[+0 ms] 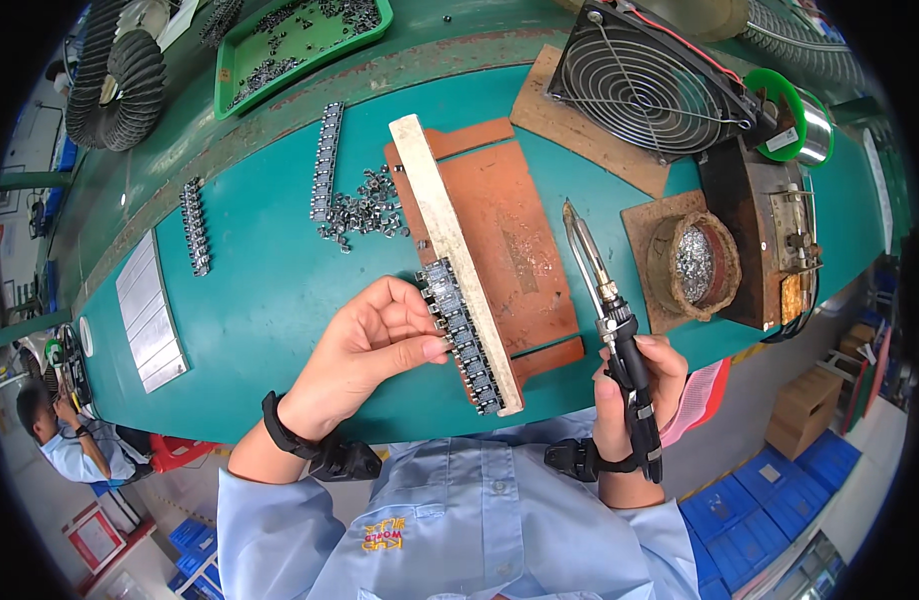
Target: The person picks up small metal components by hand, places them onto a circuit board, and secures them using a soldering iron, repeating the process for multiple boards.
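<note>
My left hand (380, 335) pinches a strip of small dark circuit boards (462, 345) between thumb and fingers. The strip lies along the near part of a long pale bar (442, 200), which rests slantwise on a reddish-brown board (515, 225). A soldering iron (635, 375) is gripped in my right hand (668, 370), its tip up and away from the strip, over the green mat. A thin metal tube runs beside the tip. Left of the bar is a pile of small metal parts (365, 208), with another board strip (327, 160) beside it.
At the right stand a fan (642, 95), a solder spool (812, 128) and a round pot (722, 265) with grey bits. A green parts tray (223, 85) sits at the back. Leftward lie a third strip (194, 228) and a metal plate (150, 310); another person (75, 450) sits beyond.
</note>
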Available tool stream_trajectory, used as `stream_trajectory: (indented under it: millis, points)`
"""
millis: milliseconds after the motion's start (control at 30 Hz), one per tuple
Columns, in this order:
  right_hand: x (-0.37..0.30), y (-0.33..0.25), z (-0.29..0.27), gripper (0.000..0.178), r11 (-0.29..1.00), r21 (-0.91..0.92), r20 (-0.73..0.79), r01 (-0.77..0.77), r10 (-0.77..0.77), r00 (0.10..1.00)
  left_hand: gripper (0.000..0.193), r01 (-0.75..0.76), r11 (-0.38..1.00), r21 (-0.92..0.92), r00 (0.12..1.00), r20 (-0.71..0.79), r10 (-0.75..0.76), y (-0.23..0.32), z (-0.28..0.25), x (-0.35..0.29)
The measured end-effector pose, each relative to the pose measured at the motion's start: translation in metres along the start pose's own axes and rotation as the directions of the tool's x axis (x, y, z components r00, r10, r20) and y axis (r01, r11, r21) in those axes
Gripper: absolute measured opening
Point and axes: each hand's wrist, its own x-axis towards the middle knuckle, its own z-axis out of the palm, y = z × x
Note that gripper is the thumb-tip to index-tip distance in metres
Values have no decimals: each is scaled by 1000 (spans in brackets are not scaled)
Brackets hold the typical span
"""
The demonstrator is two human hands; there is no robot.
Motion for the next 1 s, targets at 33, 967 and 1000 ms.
stream_trajectory:
  millis: [33,967,1000]
  points:
    - [0,0,0,48,1000,-4,3,-2,2,1000,21,-8,1000,-1,1000,1,8,0,0,0]
    - [4,-34,-20,40,976,-40,372,216,-187,909,24,12,994,-113,1000,8,-11,-2,-2,2]
    - [5,-34,-19,40,975,-37,378,218,-188,906,24,16,994,-110,1000,10,-15,-2,-2,2]
